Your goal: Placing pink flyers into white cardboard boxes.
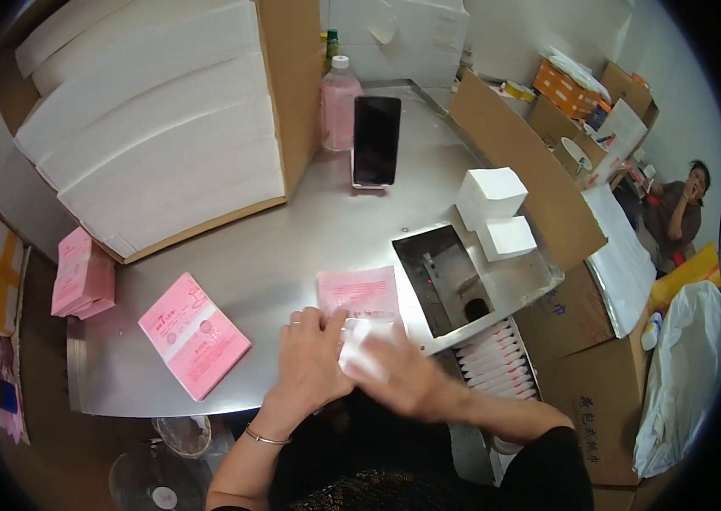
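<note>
A pink printed packet (359, 289) lies flat on the metal table in front of me, its near end covered by my hands. My left hand (309, 353) is closed at that near end, fingers curled and thumb toward the packet. Between both hands is a white folded tissue (360, 336), blurred. My right hand (399, 370), smeared by motion, is closed over the tissue from the right. To the left of my hands lies a stack of flat pink packets (194, 335) with a pale band across it. Farther left, more pink packets (83, 274) are piled up.
A large carton of white stacks (164, 128) stands back left. A phone (376, 140) leans upright by a pink-liquid bottle (341, 106). Right are a dark table opening (433, 281), white blocks (492, 198) and a tray of white-and-red tubes (496, 362). Another person (680, 209) sits far right.
</note>
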`<state>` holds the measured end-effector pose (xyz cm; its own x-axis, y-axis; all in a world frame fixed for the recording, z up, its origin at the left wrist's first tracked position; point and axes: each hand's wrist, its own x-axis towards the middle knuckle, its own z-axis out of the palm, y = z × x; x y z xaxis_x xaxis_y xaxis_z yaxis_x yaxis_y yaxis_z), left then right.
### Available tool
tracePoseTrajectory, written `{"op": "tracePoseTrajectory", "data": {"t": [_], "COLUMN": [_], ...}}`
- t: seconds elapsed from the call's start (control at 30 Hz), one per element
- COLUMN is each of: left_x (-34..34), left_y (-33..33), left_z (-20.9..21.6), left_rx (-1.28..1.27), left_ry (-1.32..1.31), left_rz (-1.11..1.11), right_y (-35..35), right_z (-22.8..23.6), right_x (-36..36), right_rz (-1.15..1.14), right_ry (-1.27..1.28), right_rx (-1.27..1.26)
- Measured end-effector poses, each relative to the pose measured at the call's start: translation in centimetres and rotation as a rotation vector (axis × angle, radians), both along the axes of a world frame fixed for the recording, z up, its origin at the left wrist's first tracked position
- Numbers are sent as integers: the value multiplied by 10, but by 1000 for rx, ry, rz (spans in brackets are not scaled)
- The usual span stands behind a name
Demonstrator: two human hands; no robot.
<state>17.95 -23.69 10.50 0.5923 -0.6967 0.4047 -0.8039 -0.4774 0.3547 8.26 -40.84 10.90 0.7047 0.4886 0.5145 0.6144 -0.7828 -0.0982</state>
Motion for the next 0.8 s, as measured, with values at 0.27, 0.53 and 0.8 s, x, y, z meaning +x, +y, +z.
{"op": "tracePoseTrajectory", "data": {"t": [0.27,0.53,0.8], "left_x": [-18,-15,19], "left_y": [-3,54,148], "left_z": [14,8,9], "left_rx": [95,-45,190], "left_ry": [107,55,-114], "left_rz": [-7,-111,659], "right_y": [-40,-105,-173], "right_z": [-65,-39,-8], "right_x": [92,45,35], "right_rz": [-572,-793,-1095], "right_ry": [89,513,-213], "right_rx": [-16,-144,-248]}}
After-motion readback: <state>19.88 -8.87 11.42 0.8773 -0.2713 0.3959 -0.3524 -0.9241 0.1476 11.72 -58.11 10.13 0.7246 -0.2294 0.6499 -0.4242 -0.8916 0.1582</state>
